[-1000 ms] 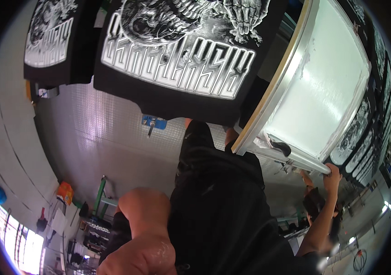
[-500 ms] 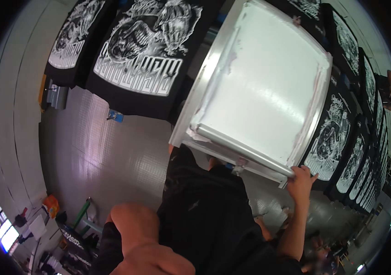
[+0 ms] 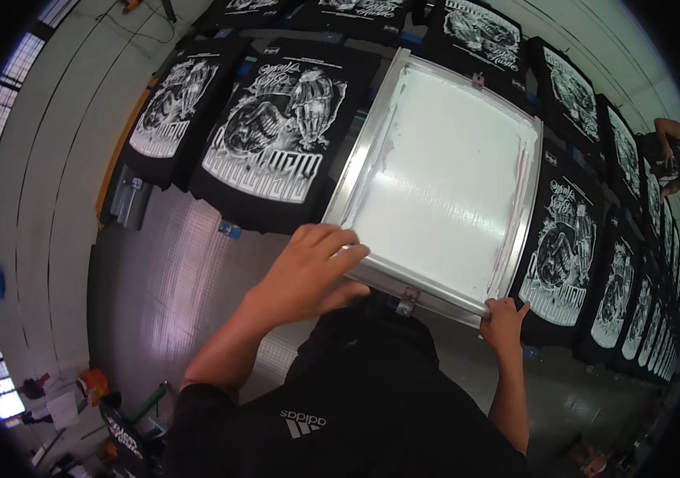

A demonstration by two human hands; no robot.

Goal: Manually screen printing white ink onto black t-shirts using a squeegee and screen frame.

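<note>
A silver-framed printing screen (image 3: pixel 459 175) covered in white ink lies in front of me. Along its near end runs a metal squeegee bar (image 3: pixel 427 287). My right hand (image 3: pixel 502 320) is closed round the bar's right end, one finger sticking out to the side. Over the near left corner of the frame, my left hand (image 3: pixel 314 267) has its fingertips at the bar's left end. Its thumb is spread apart below them, and the fingers hide that end of the bar. Beside the screen on the left lies a black printed shirt (image 3: pixel 276 123).
Another printed black shirt (image 3: pixel 560 247) lies just right of the screen, with several more in rows behind and beyond. A small metal clamp (image 3: pixel 408 301) sits at the frame's near edge. On the far right another person's arm (image 3: pixel 669 143) shows.
My left hand has come up from low near my body to the left end of the squeegee bar. My right hand keeps its hold. The view has shifted, showing more shirts at the far side.
</note>
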